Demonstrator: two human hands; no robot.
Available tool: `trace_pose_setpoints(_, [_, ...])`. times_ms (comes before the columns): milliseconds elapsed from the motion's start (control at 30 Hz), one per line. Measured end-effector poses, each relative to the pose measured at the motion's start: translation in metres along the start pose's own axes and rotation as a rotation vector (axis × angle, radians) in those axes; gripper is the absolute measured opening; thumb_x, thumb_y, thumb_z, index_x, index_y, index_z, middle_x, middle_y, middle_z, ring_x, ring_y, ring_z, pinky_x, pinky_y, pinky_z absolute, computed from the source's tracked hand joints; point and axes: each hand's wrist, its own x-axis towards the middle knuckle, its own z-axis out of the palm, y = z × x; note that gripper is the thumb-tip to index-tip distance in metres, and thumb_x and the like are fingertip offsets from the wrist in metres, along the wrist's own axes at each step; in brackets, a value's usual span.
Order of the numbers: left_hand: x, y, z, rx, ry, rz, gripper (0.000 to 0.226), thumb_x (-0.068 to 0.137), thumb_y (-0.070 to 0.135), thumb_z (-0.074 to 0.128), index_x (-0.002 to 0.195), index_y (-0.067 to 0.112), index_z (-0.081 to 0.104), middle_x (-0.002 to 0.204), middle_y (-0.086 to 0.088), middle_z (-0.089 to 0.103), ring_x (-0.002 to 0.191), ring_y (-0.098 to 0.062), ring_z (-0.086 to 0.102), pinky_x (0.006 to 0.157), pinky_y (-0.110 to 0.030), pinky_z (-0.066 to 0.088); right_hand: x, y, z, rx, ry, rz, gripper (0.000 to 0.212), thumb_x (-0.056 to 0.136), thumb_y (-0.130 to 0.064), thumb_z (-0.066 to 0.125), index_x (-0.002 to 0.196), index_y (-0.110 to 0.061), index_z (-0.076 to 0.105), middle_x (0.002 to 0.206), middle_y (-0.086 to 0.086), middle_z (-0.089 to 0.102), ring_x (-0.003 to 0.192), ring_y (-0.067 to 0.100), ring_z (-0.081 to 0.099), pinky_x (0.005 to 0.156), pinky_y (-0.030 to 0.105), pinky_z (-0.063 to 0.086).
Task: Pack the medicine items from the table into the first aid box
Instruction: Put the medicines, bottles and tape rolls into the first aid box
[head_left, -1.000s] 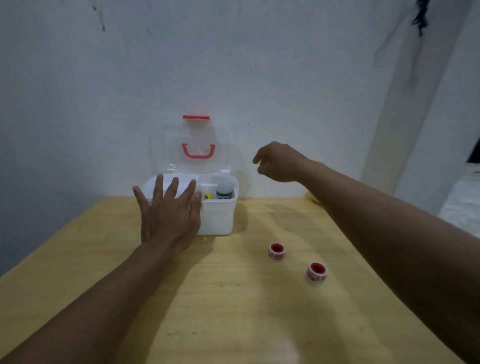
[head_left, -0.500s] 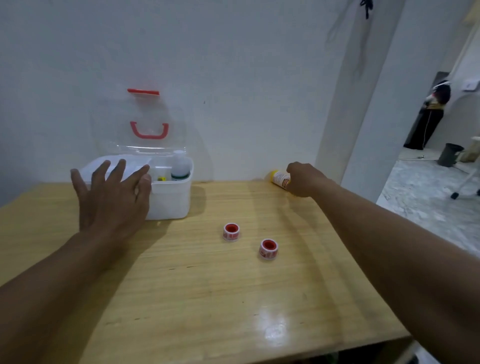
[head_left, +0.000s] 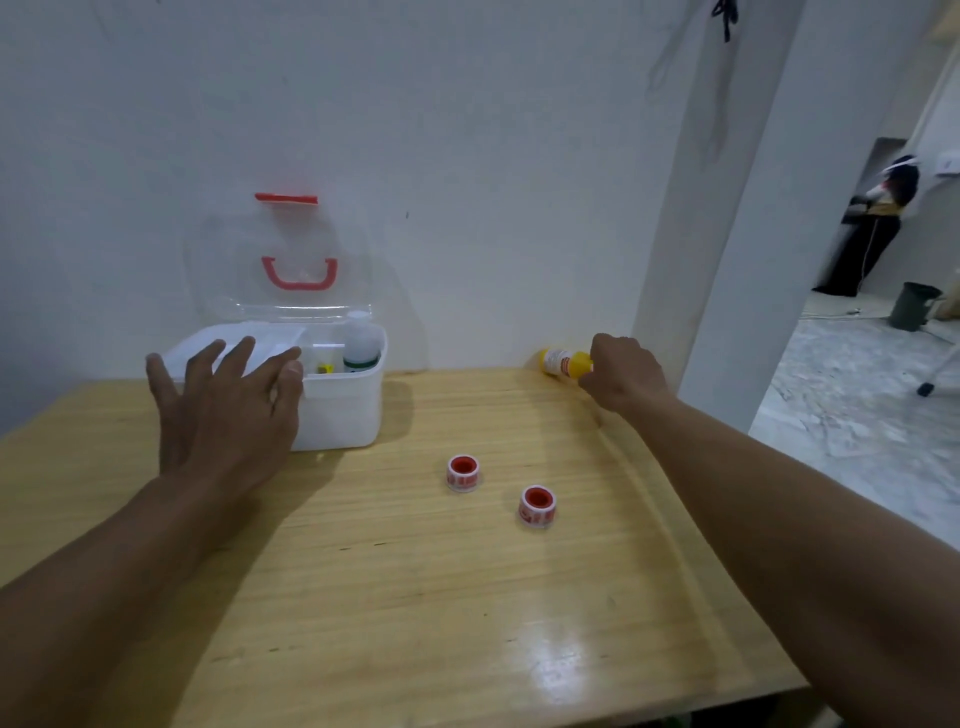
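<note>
The white first aid box (head_left: 340, 415) stands at the table's back left, its clear lid with red handle raised against the wall. Inside it stand a white bottle (head_left: 360, 345) and a small yellow item (head_left: 325, 368). My left hand (head_left: 228, 405) hovers with fingers spread in front of the box, holding nothing. At the back right by the wall lies a yellow bottle (head_left: 561, 362), and my right hand (head_left: 623, 376) is closed around its near end. Two red-and-white tape rolls (head_left: 462, 473) (head_left: 537, 505) sit on the table's middle.
The wooden table (head_left: 415, 597) ends at a right edge near a white pillar (head_left: 727, 234). Beyond it is an open floor with a dark bin (head_left: 914, 306) and a person standing far off.
My right hand dropped from mid-air to the back right and closed on the yellow bottle. The view swung right. My left hand stayed spread by the box.
</note>
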Motion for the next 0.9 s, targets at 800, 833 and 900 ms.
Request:
trace_pose_setpoints(800, [0.001,-0.025,-0.017,-0.033,-0.119,-0.037,0.067,0.092,0.059,0.002,0.142,0.043,0.042,0.156,-0.001,0.034,0.148,-0.024,0.014,0.115,-0.062,-0.004,-0.009,-0.138,-0.105,0.396,0.021,-0.573,0.022,0.092,-0.023,0.064,0.113,-0.030,0.070,0.113,0.005,0.069,0.094,0.019,0.065,0.076,0.031,0.054])
trace_pose_setpoints(833, [0.002,-0.024,-0.017,-0.043,-0.123,-0.035,0.065,0.093,0.059,0.004,0.140,0.042,0.045,0.157,-0.001,0.034,0.148,-0.024,0.013,0.115,-0.062,-0.003,-0.009,-0.144,-0.108,0.400,0.017,-0.585,0.023,0.092,-0.023,0.065,0.113,-0.029,0.070,0.112,0.005,0.069,0.093,0.019,0.066,0.076,0.031,0.055])
trace_pose_setpoints(900, [0.002,-0.023,-0.018,-0.057,-0.134,-0.038,0.058,0.097,0.056,0.009,0.137,0.042,0.049,0.157,-0.002,0.032,0.148,-0.024,0.011,0.115,-0.061,-0.003,-0.010,-0.159,-0.110,0.407,0.003,-0.611,0.024,0.092,-0.021,0.065,0.114,-0.028,0.070,0.112,0.006,0.069,0.094,0.020,0.066,0.076,0.031,0.055])
